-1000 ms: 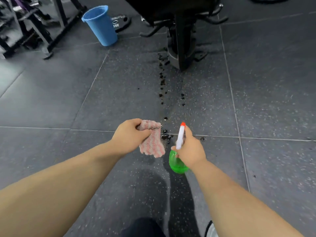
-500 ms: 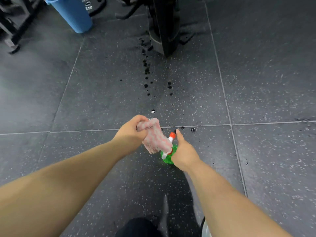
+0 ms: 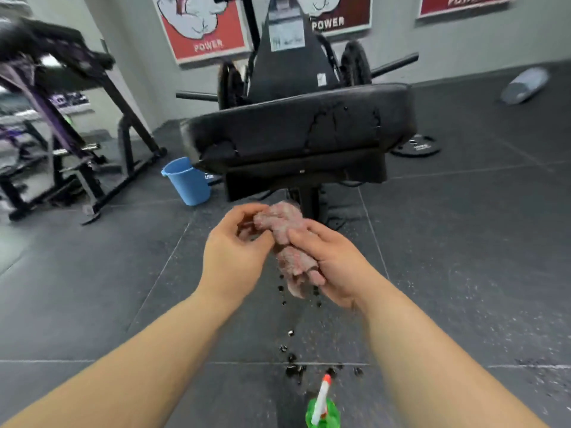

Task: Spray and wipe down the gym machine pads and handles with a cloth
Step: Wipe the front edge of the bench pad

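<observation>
— Since half a second ago we have let go of the spray bottle (image 3: 323, 412). It now stands on the floor (image 3: 463, 242) at the lower edge, between our forearms, and our right hand (image 3: 333, 267) has come over to the cloth (image 3: 284, 225).
— Our view has lifted too, so the machine's black seat pad (image 3: 296, 131) shows ahead of us. How do we hold the cloth?
— With both hands. Our left hand (image 3: 234, 248) pinches the upper bunch with curled fingers. Our right hand wraps around the lower part, which hangs out below the palm.
— Where is it against the pad?
— In the air, below and in front of the pad's front edge, not touching it.
— What else do we see?
— Dark wet drops (image 3: 293, 370) dot the floor under the cloth and just beyond the bottle. A blue bucket (image 3: 188, 183) stands left of the pad, a weight plate (image 3: 415, 146) lies to its right, and red POWER posters (image 3: 204, 23) hang on the wall.
</observation>
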Action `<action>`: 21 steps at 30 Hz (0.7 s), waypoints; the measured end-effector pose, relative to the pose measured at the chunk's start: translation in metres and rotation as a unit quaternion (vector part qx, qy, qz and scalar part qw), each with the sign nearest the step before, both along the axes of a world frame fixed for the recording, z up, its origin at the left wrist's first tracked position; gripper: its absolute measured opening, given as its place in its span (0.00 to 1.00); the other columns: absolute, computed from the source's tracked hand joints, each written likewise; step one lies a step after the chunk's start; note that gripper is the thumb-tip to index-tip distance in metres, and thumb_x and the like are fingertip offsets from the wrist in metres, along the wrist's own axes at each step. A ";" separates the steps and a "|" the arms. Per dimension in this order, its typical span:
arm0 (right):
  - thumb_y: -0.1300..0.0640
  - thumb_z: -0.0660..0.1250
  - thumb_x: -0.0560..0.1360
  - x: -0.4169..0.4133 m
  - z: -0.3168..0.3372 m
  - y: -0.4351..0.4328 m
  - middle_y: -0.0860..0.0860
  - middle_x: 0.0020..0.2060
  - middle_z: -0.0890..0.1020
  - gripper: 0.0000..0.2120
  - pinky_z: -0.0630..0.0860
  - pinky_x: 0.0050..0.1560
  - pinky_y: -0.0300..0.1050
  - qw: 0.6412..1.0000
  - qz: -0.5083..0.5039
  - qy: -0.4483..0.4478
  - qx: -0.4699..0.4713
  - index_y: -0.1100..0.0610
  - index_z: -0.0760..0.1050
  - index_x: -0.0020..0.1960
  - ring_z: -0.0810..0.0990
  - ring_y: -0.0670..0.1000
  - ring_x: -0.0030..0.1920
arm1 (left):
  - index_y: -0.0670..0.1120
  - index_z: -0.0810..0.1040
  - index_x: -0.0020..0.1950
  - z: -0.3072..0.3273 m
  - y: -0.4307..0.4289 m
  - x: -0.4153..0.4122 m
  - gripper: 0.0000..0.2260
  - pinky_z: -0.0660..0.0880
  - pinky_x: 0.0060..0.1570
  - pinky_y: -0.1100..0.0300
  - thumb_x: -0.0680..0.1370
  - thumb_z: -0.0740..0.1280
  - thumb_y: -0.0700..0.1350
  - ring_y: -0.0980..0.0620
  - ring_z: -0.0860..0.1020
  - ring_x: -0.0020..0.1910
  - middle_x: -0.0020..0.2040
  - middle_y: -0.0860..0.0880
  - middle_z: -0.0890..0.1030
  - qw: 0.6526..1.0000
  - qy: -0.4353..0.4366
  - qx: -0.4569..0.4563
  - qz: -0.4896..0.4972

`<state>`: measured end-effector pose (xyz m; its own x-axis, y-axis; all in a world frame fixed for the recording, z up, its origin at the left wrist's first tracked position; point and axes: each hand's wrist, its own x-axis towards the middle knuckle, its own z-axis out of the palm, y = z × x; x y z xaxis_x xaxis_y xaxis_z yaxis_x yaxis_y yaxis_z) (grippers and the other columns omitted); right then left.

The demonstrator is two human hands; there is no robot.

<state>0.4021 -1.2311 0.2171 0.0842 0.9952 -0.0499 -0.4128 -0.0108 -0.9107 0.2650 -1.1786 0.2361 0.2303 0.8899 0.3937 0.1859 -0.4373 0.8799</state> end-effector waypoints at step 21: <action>0.50 0.70 0.74 0.099 0.114 0.000 0.40 0.37 0.82 0.03 0.74 0.38 0.47 0.885 -0.455 -0.090 0.045 0.46 0.82 0.47 0.78 0.47 0.39 | 0.52 0.68 0.76 0.180 0.026 0.115 0.26 0.58 0.70 0.56 0.84 0.43 0.60 0.47 0.64 0.75 0.76 0.50 0.67 0.822 0.545 0.130 -0.104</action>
<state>0.5006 -1.2308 0.3314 0.8513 0.5101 0.1230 -0.0603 0.3278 -0.9428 0.3803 -1.1526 0.4165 0.7092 0.7046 0.0237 0.6984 -0.7068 0.1123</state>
